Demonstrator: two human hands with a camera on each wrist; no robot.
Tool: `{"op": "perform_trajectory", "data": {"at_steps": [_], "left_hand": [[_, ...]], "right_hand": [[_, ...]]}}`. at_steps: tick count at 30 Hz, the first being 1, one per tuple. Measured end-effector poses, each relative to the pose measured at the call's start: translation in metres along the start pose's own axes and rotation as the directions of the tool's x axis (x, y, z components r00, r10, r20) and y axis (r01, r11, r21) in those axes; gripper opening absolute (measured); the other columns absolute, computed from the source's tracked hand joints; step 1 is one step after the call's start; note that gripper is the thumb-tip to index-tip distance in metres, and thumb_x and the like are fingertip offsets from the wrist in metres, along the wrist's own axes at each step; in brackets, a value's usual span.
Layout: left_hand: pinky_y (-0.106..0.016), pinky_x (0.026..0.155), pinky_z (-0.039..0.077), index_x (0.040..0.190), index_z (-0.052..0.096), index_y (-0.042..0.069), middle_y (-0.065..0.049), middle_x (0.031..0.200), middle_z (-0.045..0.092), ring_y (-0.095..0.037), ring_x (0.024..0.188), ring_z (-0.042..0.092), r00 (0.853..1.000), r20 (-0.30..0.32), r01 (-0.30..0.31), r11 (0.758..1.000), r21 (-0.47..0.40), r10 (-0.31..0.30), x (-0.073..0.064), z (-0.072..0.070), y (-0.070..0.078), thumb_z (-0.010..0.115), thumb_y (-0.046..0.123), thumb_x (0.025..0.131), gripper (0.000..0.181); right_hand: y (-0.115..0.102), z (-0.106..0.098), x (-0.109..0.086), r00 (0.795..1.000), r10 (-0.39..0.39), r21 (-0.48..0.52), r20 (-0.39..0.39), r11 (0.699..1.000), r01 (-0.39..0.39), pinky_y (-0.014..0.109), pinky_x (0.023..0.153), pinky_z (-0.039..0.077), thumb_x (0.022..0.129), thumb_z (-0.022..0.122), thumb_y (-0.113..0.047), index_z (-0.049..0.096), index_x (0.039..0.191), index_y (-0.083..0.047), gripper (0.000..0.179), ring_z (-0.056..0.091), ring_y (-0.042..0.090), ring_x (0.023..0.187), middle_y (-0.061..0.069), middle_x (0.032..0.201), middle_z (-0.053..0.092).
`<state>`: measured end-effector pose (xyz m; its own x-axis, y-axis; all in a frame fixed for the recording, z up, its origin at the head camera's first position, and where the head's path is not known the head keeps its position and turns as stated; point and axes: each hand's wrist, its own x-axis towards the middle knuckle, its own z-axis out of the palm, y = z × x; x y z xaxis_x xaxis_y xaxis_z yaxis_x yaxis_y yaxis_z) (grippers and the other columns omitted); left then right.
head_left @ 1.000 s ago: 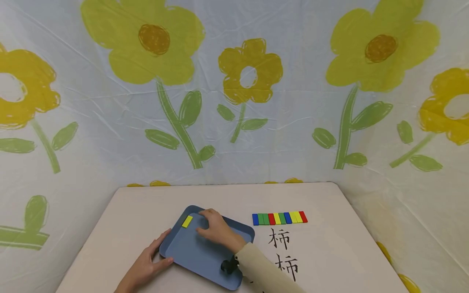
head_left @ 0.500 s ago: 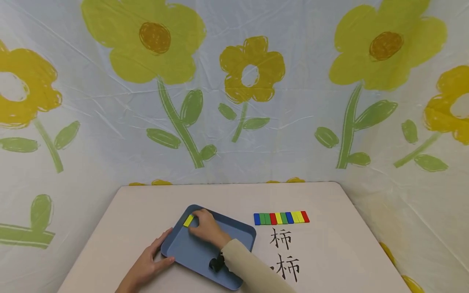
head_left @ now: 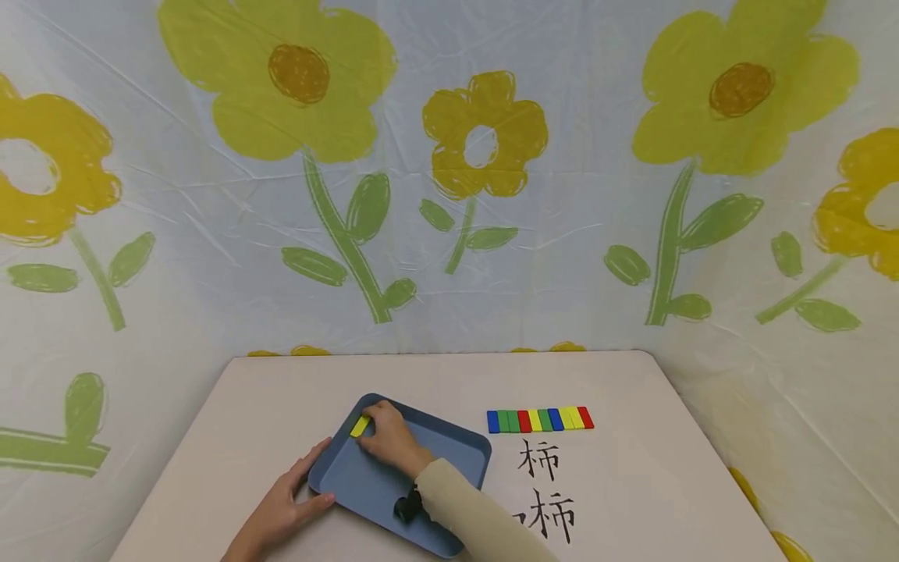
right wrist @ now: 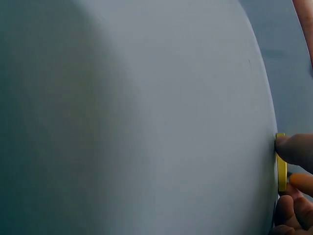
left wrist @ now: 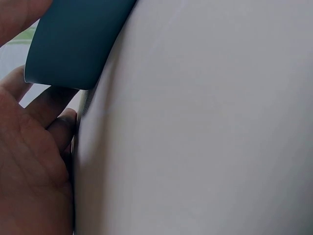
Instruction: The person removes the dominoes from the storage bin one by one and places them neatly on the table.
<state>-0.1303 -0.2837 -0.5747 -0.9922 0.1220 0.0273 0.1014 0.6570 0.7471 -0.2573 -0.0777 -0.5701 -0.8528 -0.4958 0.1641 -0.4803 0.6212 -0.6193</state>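
A blue-grey tray [head_left: 372, 488] lies turned at an angle on the table. My left hand [head_left: 281, 499] grips its left corner, thumb at the near edge and fingers along the left side; in the left wrist view the tray wall [left wrist: 78, 44] sits between thumb and fingers. Inside, near the far left corner, lies a thin yellow domino block [head_left: 360, 425]. My right hand [head_left: 393, 445] reaches across the tray and pinches this block, with thumb and a fingertip at its two ends. The right wrist view shows the digits on the yellow block [right wrist: 282, 169].
Right of the tray, a row of flat blue, green, red and yellow blocks [head_left: 539, 420] lies side by side. Black written characters [head_left: 539, 459] mark the white tabletop [head_left: 632, 468] below them. A black wrist camera [head_left: 406, 507] hangs over the tray. A flower-printed cloth [head_left: 562, 297] surrounds the table.
My right hand has moved left across the tray, and its fingers have closed onto the yellow block. My left hand keeps its hold on the tray corner.
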Motion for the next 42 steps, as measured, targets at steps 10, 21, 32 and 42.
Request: {"op": "perform_trajectory", "data": {"at_steps": [10, 21, 32, 42], "left_hand": [[-0.063, 0.118, 0.033, 0.161, 0.037, 0.028, -0.012, 0.163, 0.042, -0.043, 0.151, 0.032, 1.0, 0.007, 0.013, 0.999, -0.043, -0.012, 0.0, 0.001, 0.0, 0.078, 0.031, 0.091, 0.081], [0.001, 0.106, 0.017, 0.16, 0.038, 0.029, -0.013, 0.163, 0.042, 0.001, 0.147, 0.025, 0.999, -0.024, -0.031, 0.996, -0.079, 0.029, -0.002, 0.002, -0.002, 0.079, 0.03, 0.09, 0.081], [0.008, 0.099, 0.012, 0.16, 0.039, 0.023, -0.017, 0.162, 0.042, 0.029, 0.133, 0.017, 0.996, -0.036, -0.081, 0.989, -0.122, 0.077, -0.002, 0.004, -0.003, 0.08, 0.025, 0.089, 0.081], [-0.006, 0.107, 0.028, 0.159, 0.04, 0.027, -0.012, 0.161, 0.045, 0.027, 0.133, 0.018, 0.998, -0.04, -0.058, 0.997, -0.059, 0.056, -0.002, 0.001, -0.002, 0.079, 0.029, 0.09, 0.08]], "right_hand": [[0.007, -0.002, 0.002, 0.999, -0.033, 0.069, 0.024, 0.997, 0.031, 0.024, 0.094, 0.056, 0.084, 0.079, -0.013, 0.068, 0.13, -0.003, 0.048, 0.065, 0.016, 0.111, 0.01, 0.126, 0.066], [0.016, -0.029, -0.013, 0.991, -0.104, 0.113, 0.087, 0.989, 0.094, 0.013, 0.064, 0.044, 0.084, 0.074, -0.006, 0.066, 0.136, -0.002, 0.052, 0.049, 0.0, 0.075, 0.011, 0.127, 0.066], [0.046, -0.118, -0.044, 0.97, -0.14, 0.199, 0.2, 0.975, 0.099, 0.021, 0.073, 0.05, 0.091, 0.067, -0.005, 0.061, 0.141, -0.005, 0.051, 0.058, 0.013, 0.094, 0.008, 0.135, 0.062], [0.118, -0.205, -0.09, 0.987, -0.04, 0.197, 0.155, 0.98, 0.009, 0.027, 0.083, 0.06, 0.092, 0.062, 0.001, 0.058, 0.142, -0.003, 0.05, 0.064, 0.022, 0.104, 0.018, 0.142, 0.057]]}}
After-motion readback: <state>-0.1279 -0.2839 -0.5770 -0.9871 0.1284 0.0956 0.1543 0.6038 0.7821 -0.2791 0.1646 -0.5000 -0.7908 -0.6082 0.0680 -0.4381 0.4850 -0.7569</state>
